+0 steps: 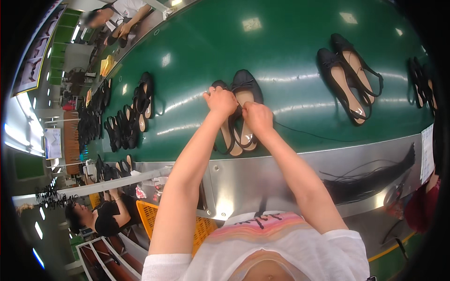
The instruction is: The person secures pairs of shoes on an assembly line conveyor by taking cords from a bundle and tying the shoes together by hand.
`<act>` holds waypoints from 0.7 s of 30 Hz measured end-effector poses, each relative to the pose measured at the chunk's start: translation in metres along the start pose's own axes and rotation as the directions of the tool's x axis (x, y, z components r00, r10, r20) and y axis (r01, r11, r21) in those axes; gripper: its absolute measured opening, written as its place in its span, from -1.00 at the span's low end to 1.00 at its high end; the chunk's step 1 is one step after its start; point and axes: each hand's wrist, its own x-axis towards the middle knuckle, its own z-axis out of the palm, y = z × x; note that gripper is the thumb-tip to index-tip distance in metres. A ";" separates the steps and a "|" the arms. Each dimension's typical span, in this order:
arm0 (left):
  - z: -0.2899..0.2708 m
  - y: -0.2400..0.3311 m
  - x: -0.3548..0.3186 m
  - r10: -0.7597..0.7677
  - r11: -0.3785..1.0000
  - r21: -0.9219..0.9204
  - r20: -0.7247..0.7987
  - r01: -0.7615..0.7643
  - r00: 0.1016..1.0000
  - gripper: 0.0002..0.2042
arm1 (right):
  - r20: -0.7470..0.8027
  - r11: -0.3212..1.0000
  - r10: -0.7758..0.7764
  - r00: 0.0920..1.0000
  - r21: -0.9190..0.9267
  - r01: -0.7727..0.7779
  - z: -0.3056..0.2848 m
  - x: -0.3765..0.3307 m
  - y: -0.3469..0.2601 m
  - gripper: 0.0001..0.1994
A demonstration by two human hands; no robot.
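Observation:
A pair of black slingback flats with beige insoles stands on the green work surface in front of me, toes pointing away. My left hand (221, 100) is closed over the front of the left flat (228, 136) and hides most of its upper. On the right flat (246, 80), which has a bow at the toe, my right hand (258, 117) is pinched at the inner edge of the opening. A thin black cord (309, 134) trails from beneath my right hand toward the right. The fingertips of both hands nearly meet between the flats.
Another pair of black slingbacks (344, 79) stands at the right, with more shoes (418, 84) beyond. Several black shoes (124, 124) are grouped at the left. A bundle of black cords (375, 180) lies on the metal edge (234, 180). A yellow crate (204, 229) is below; co-workers are at the left.

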 end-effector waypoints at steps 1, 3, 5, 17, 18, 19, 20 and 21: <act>0.008 0.000 0.005 0.002 1.000 0.010 -0.002 -0.002 1.000 -0.85 | 0.002 1.000 0.001 1.000 0.011 -0.001 0.000 0.000 0.000 -0.94; 0.026 0.000 0.017 -0.154 0.987 0.044 -0.048 0.156 0.987 -0.88 | -0.010 0.999 0.008 1.000 0.036 -0.008 0.001 0.000 0.002 -0.93; 0.030 0.004 0.022 -0.172 0.984 0.042 -0.028 0.173 0.985 -0.84 | -0.021 0.998 0.025 0.999 0.059 -0.024 0.002 -0.001 0.004 -0.92; 0.021 0.006 0.029 -0.170 0.985 0.030 0.094 0.168 0.981 -0.74 | -0.144 0.994 0.106 0.984 0.004 -0.107 0.022 -0.001 -0.002 -0.91; 0.020 0.003 0.030 -0.158 0.987 0.013 0.108 0.158 0.981 -0.75 | -0.148 0.994 0.110 0.983 -0.001 -0.111 0.022 -0.001 -0.004 -0.90; 0.018 -0.005 0.027 -0.160 0.987 0.006 0.109 0.161 0.981 -0.75 | -0.151 0.993 0.112 0.982 -0.007 -0.114 0.022 -0.002 -0.006 -0.90; 0.013 -0.012 0.022 -0.019 0.995 -0.095 0.149 0.034 0.989 -0.75 | -0.155 0.993 0.115 0.981 -0.016 -0.118 0.021 -0.003 -0.004 -0.90; 0.009 -0.019 0.019 0.123 0.976 -0.199 0.172 -0.088 0.977 -0.75 | -0.158 0.993 0.118 0.980 -0.010 -0.121 0.021 -0.004 -0.004 -0.89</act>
